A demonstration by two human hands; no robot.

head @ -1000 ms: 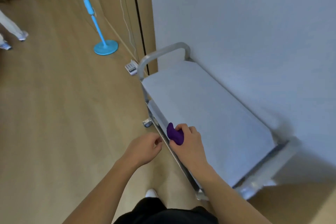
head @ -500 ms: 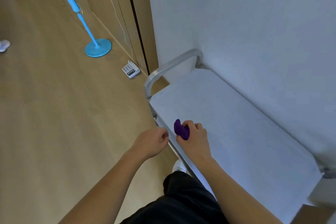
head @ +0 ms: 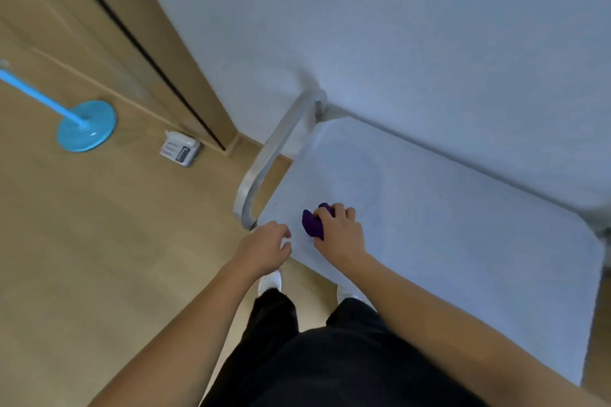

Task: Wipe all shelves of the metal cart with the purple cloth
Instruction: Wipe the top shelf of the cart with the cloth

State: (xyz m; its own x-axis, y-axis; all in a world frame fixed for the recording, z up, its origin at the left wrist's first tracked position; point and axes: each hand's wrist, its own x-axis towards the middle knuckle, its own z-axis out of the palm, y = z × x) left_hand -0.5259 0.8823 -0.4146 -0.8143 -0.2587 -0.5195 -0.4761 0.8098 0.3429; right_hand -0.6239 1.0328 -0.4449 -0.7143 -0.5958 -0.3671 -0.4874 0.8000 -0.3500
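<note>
The metal cart's flat top shelf (head: 446, 218) stands against a pale wall, its curved handle (head: 264, 158) at the left end. A bunched purple cloth (head: 312, 223) lies on the shelf's near left corner, and my right hand (head: 340, 235) grips it, pressing it onto the surface. My left hand (head: 264, 248) hovers at the shelf's near edge just left of the cloth, fingers curled and holding nothing. The lower shelves are hidden under the top one.
A blue fan base (head: 86, 125) with its pole stands on the wooden floor at the left. A white power strip (head: 180, 149) lies by the wooden door frame (head: 185, 76). My legs and white shoes are right at the cart's front edge.
The view has swung closer and more directly over the cart. My right hand with the cloth has moved from the front edge onto the shelf's near left corner; my left hand followed alongside.
</note>
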